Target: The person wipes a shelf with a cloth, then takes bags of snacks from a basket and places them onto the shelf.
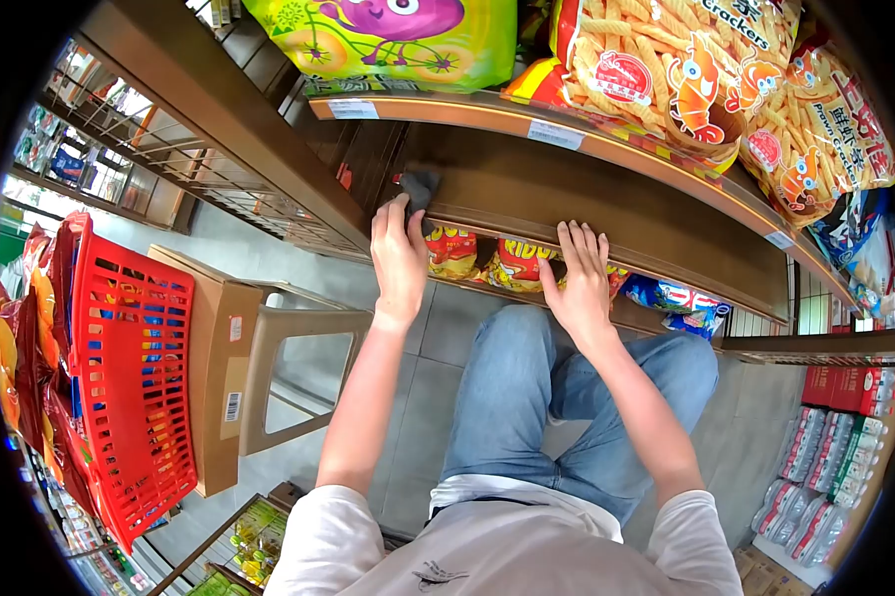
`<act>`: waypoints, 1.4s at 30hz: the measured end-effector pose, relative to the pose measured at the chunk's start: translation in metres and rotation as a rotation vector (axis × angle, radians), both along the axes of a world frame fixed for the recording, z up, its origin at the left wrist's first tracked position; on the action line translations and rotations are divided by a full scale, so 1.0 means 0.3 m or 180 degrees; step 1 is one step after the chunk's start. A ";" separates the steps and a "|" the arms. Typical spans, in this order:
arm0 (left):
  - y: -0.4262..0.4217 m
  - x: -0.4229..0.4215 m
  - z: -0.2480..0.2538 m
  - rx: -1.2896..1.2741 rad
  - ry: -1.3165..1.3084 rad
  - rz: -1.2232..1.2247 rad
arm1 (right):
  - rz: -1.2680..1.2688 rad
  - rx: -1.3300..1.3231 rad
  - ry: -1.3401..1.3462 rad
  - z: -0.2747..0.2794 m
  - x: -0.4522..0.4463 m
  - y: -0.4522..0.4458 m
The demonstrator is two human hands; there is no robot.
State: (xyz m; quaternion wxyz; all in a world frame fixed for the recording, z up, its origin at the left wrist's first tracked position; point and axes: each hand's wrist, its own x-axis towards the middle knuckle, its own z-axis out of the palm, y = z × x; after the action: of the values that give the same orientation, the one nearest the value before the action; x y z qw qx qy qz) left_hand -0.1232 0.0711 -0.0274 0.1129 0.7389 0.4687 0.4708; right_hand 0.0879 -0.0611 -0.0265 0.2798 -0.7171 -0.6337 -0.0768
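Observation:
My left hand (399, 260) is at the left end of a bare brown shelf (567, 211), its fingers closed on a dark grey cloth (421, 189). Part of the cloth is hidden behind the fingers. My right hand (580, 278) rests on the front edge of the same shelf, fingers stretched out and holding nothing. Below that shelf, red and yellow snack bags (515, 266) show between my hands, partly covered by the shelf edge.
Above, another shelf holds a green snack bag (418, 40) and prawn cracker bags (666, 74). A red basket (135, 377) filled with snack bags stands on a cardboard box (214, 348) at left, beside a beige stool (259, 387). Packs of bottles (805, 497) are at right.

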 end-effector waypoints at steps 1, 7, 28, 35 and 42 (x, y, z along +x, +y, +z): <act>0.012 0.001 0.002 0.0095 0.0065 0.0033 | 0.0015 0.0000 -0.0003 -0.001 0.000 -0.001; 0.053 -0.001 0.006 0.0249 0.0350 -0.0126 | -0.0007 0.0009 -0.0030 -0.001 -0.005 -0.001; 0.054 0.017 -0.021 0.0436 0.0658 -0.0683 | -0.0119 0.0007 -0.0049 -0.017 -0.021 0.007; 0.032 0.063 -0.004 0.0255 0.0660 -0.0898 | -0.0172 0.0017 -0.0091 -0.012 -0.023 0.006; 0.025 0.034 0.013 0.0102 0.0637 -0.1317 | -0.0121 0.0025 0.0020 -0.020 -0.021 0.007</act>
State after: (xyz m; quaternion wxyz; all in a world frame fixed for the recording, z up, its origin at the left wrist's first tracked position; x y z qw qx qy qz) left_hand -0.1132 0.0787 -0.0236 0.1483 0.8639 0.3086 0.3694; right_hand 0.0816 -0.0590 -0.0326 0.2830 -0.7281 -0.6189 -0.0824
